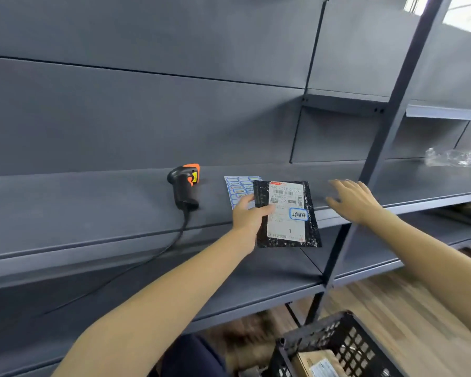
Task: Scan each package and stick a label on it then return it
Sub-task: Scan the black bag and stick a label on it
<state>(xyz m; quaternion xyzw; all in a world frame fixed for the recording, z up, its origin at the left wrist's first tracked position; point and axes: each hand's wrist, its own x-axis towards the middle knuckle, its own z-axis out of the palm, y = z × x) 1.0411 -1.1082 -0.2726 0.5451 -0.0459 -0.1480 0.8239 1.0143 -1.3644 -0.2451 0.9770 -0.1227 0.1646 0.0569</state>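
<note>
Landmark: the dark grey shelf point(93, 202), the middle board of a metal rack; every place below is told from it.
Package: a black mailing bag point(286, 213) with a white shipping form on its face, held upright just over the shelf's front edge, its lower part hanging in front of that edge.
Label: a small blue-bordered sticker point(299, 214) with handwritten characters sits on the right side of the white form, about halfway down.
Left hand: the left hand point(249, 217) grasps the package by its left edge, the thumb lying across the front onto the white form, the other fingers behind the bag and hidden.
Right hand: the right hand point(351, 200) is released, fingers spread and nearly straight, holding nothing; it hovers over the shelf to the right of the package, apart from it, near the rack's upright post point(386, 131).
Sticker sheet: a sheet of blue-bordered stickers point(238, 187) lies flat on the shelf, partly behind the package and the left hand.
Scanner: a black and orange handheld scanner point(185, 186) rests on the shelf to the left of the sticker sheet, its cable running off the front edge.
Basket: a black plastic basket point(337, 346) stands below the shelf at lower right, with a cardboard parcel point(317, 364) inside.
Far right: crumpled clear plastic point(452, 157) lies on the same shelf level beyond the post.
</note>
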